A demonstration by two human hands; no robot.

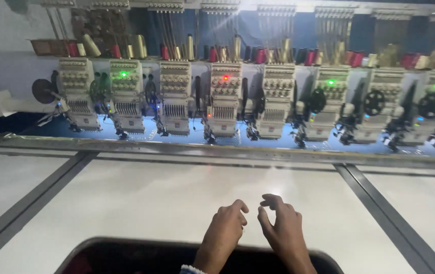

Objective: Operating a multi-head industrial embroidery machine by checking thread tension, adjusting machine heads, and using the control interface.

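Two bare hands hover side by side over the near edge of the smooth white machine table (176, 198), empty: the left hand (226, 228) loosely curled, the right hand (282, 228) with fingers spread and bent. Beyond, grey metal rails (380, 198) cross the table. Along its far edge stands a row of white embroidery heads (225, 99), with red and gold thread cones (212, 53) on the shelf above.

The left hand (226, 228) and right hand (284, 228) lie side by side on the flat white machine table (151, 203). Behind the table runs the long metal frame rail (227, 150). Behind the rail stands the row of embroidery heads (225, 99), with thread cones (212, 53) above them.
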